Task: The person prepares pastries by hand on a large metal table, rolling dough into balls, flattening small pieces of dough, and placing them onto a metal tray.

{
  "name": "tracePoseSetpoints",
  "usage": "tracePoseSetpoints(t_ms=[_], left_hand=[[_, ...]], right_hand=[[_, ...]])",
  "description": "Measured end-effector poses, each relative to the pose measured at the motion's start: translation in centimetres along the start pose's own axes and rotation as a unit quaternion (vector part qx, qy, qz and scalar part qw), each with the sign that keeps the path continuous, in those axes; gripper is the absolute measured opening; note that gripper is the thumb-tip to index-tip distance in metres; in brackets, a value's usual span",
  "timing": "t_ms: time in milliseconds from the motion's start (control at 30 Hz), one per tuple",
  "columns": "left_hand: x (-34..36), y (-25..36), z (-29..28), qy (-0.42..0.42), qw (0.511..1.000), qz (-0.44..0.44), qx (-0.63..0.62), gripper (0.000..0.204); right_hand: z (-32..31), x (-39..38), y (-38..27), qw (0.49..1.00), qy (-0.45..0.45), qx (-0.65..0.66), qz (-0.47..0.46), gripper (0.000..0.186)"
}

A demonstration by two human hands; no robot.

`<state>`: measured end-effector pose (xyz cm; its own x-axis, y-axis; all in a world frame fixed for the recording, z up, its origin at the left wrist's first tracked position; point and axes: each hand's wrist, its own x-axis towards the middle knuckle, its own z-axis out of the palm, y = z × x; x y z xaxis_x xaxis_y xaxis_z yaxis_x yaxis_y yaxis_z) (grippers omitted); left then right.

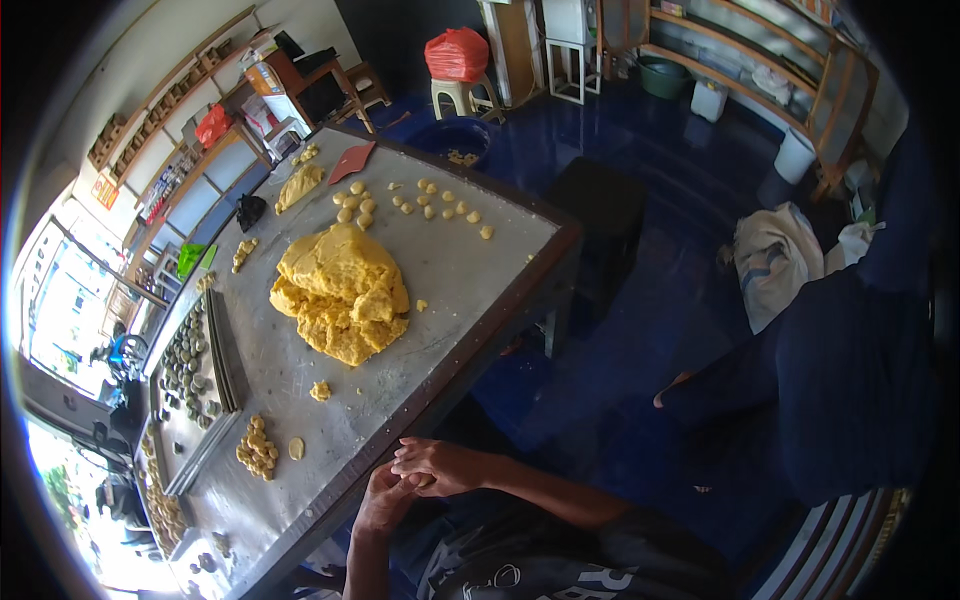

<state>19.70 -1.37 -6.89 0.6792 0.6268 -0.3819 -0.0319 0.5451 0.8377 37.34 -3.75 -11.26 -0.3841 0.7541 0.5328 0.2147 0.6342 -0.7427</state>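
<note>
My left hand and my right hand meet just off the near edge of the metal-topped table. Between their fingers is a small piece of dough, mostly covered by the fingers. Both hands are closed around it, the right lying over the left. On the tabletop closest to them are a flat dough disc and a heap of small dough balls. Farther up sits a big, crumbly yellow dough mound, with a little loose lump beside it.
Dark round pieces fill a tray at the table's left. Small dough balls, a red scraper-like sheet and a yellow dough roll lie at the far end. A person's dark-clothed leg and a sack are at right.
</note>
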Motion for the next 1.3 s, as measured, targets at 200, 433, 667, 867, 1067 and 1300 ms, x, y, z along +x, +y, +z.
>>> tracePoseSetpoints(t_ms=[200, 433, 667, 867, 1067, 1300], left_hand=[[-2.1, -0.2, -0.2, 0.003, 0.994, 0.052, -0.1, 0.038], [-3.7, -2.5, -5.8, 0.032, 0.987, 0.12, -0.103, 0.034], [-5.0, -0.7, -5.8, 0.004, 0.972, 0.119, -0.202, 0.049], [-5.3, -0.9, -7.3, -0.022, 0.98, 0.109, -0.163, 0.039], [-4.5, -1.1, -5.8, 0.025, 0.983, 0.116, -0.14, 0.042], [-4.4, -1.2, -5.5, 0.017, 0.99, 0.106, -0.093, 0.047]], right_hand=[[1.4, 1.9, -2.1, 0.997, 0.028, 0.011, 0.067, 0.065], [3.3, 6.2, -0.9, 0.983, -0.165, 0.006, 0.075, 0.055], [5.2, 7.4, -2.3, 0.979, -0.021, 0.041, 0.2, 0.077], [5.5, 7.4, -1.5, 0.991, -0.103, 0.016, 0.083, 0.084], [4.6, 6.8, -1.6, 0.982, -0.075, 0.054, 0.165, 0.086], [4.2, 5.8, -1.2, 0.989, -0.077, 0.029, 0.124, 0.083]])
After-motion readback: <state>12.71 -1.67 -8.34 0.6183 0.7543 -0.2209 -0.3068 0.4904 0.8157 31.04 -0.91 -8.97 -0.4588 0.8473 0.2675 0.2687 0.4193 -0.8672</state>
